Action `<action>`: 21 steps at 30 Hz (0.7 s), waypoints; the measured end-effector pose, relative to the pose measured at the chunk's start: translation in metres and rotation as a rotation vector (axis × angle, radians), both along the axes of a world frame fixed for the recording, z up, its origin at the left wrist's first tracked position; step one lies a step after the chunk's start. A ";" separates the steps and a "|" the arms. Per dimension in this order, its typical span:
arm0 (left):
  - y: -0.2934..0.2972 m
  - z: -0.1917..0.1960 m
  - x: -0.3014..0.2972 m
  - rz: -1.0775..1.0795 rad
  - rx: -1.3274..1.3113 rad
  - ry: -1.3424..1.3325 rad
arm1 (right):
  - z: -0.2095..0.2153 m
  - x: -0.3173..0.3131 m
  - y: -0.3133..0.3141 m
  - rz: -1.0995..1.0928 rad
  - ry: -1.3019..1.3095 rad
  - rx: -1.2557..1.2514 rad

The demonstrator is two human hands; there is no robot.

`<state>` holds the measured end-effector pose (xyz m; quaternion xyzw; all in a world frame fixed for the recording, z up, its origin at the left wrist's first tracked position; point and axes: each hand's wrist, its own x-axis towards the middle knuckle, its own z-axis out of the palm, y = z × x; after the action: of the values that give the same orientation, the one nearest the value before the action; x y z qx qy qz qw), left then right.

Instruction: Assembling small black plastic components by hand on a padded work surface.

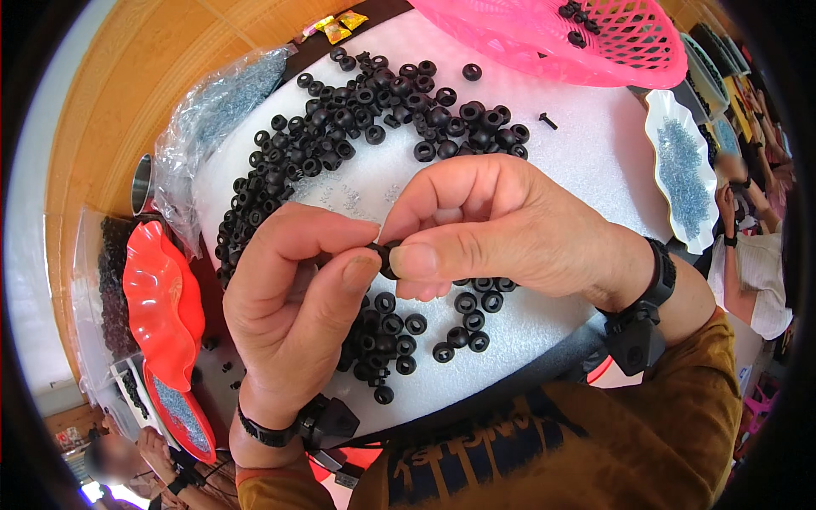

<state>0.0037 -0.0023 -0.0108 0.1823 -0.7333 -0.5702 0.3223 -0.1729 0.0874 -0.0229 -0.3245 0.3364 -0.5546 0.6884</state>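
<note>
My left hand [293, 310] and my right hand [489, 225] meet at the middle of the picture, thumbs and forefingers pinching one small black rubber ring [387, 255] between them. Both hands hover over a white foam sheet [586, 161]. A big heap of the same black rings [374, 119] lies on the sheet beyond my hands. A smaller group of rings [399, 331] sits just under and in front of them. Tiny clear parts [348, 197] are scattered on the foam near my left forefinger. Black bands with small boxes sit on both wrists.
A pink mesh basket [586, 47] with a few rings stands at the back right. A white wavy dish [680, 170] of bluish bits lies right. Red wavy dishes [161, 306] and a clear bag of small parts [212, 119] are left. Another person's hands [735, 183] work far right.
</note>
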 end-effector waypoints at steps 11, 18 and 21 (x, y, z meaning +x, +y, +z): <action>-0.007 0.004 0.000 0.030 -0.348 -0.112 | 0.000 -0.003 -0.002 -0.018 0.017 0.008; -0.009 -0.002 0.000 0.004 -0.418 -0.064 | 0.002 -0.002 0.000 -0.011 0.003 0.049; -0.003 0.000 -0.003 0.012 -0.399 -0.042 | 0.000 -0.004 0.002 -0.004 0.002 0.035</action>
<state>0.0002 -0.0052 -0.0105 0.1310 -0.8373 -0.4076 0.3400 -0.1766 0.0894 -0.0228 -0.3122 0.3473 -0.5498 0.6926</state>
